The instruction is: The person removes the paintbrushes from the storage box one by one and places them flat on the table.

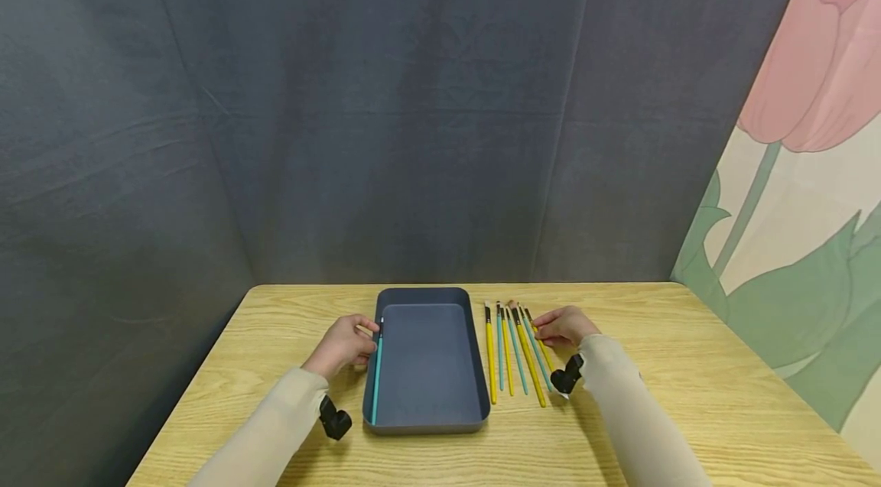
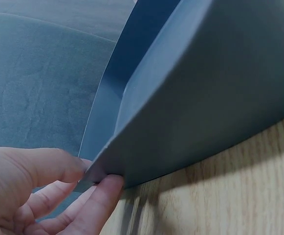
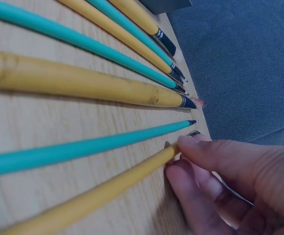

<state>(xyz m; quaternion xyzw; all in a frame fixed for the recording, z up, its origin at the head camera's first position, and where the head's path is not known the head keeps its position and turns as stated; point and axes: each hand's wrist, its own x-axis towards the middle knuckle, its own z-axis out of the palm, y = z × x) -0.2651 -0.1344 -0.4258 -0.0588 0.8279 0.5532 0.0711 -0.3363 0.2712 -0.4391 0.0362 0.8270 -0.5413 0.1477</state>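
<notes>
With thumb and finger my left hand (image 1: pixel 344 343) pinches the left rim of a dark grey rectangular tray (image 1: pixel 427 365); the left wrist view shows the fingertips on either side of the tray wall (image 2: pixel 181 112). One teal paintbrush (image 1: pixel 377 380) lies lengthwise along the tray's left side. To the tray's right, my right hand (image 1: pixel 564 325) pinches the rightmost yellow paintbrush (image 3: pixel 107 191) near its ferrule. The fingers partly cover that brush's tip. Beside it lies a thin teal paintbrush (image 3: pixel 88 147), then a thick yellow paintbrush (image 3: pixel 83 85).
Several more yellow and teal paintbrushes (image 1: pixel 491 357) lie side by side between the tray and my right hand, bristles pointing away. Everything rests on a light wooden table (image 1: pixel 303 311). A dark cloth (image 1: pixel 413 128) hangs behind the table's far edge.
</notes>
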